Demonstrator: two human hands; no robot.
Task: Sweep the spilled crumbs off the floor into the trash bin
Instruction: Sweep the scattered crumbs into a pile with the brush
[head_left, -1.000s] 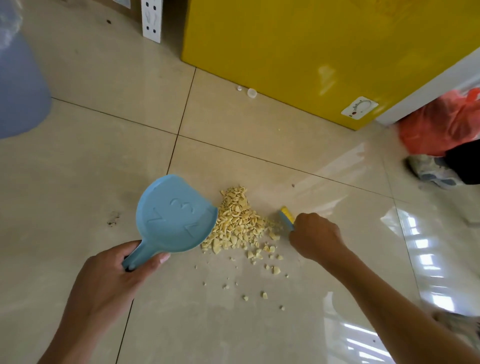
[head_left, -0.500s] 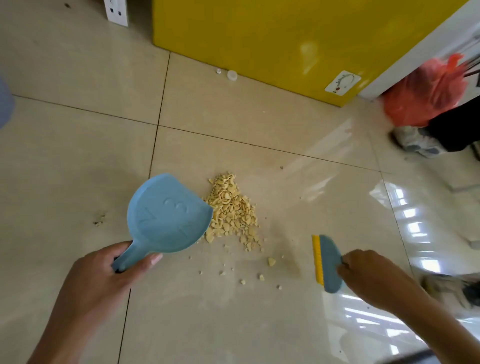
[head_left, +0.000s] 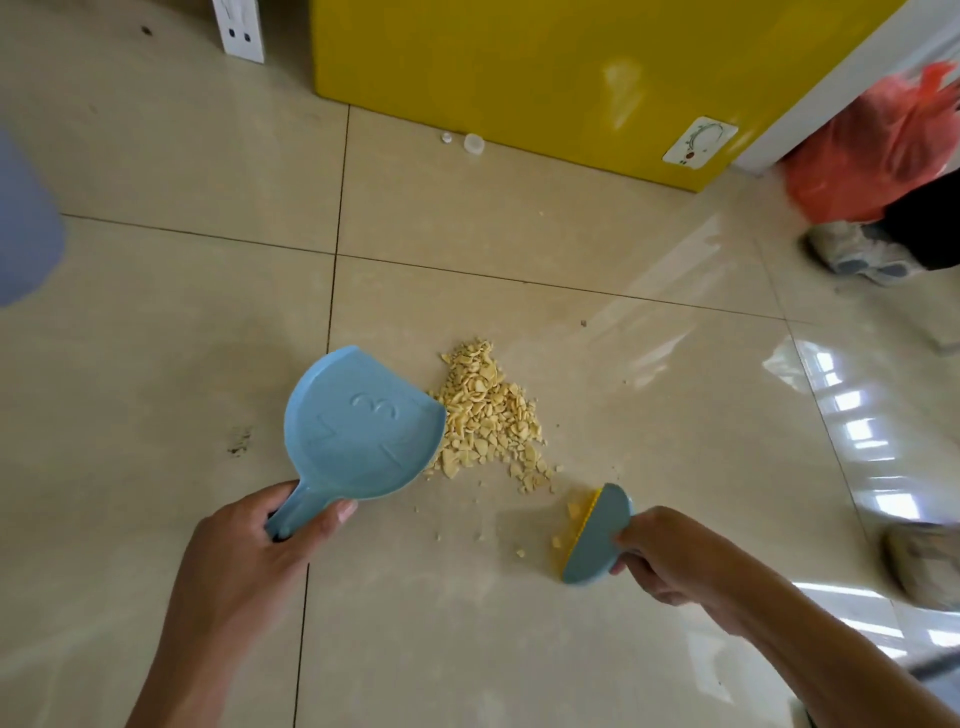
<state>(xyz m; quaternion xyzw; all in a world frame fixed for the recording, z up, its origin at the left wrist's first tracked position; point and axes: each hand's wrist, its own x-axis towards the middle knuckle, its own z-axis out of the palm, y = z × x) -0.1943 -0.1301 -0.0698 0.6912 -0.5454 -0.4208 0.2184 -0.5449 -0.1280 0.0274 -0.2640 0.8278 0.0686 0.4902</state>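
A pile of pale yellow crumbs (head_left: 488, 421) lies on the beige tiled floor, with loose bits scattered toward me. My left hand (head_left: 260, 551) grips the handle of a light blue dustpan (head_left: 358, 426), whose open edge touches the pile's left side. My right hand (head_left: 670, 556) holds a small blue brush with a yellow bristle edge (head_left: 592, 535), set on the floor just below and right of the pile, with a few crumbs against its bristles. A bluish bin (head_left: 23, 228) shows blurred at the far left edge.
A yellow cabinet (head_left: 545, 73) stands at the back, with small white caps (head_left: 474, 143) on the floor before it. An orange plastic bag (head_left: 872, 150) and a shoe (head_left: 857, 252) lie at the right. A white socket strip (head_left: 239, 28) leans at the top left.
The brush has moved in from the right toward the pile's lower right, pushing a few stray crumbs. The dustpan has stayed against the pile's left side.
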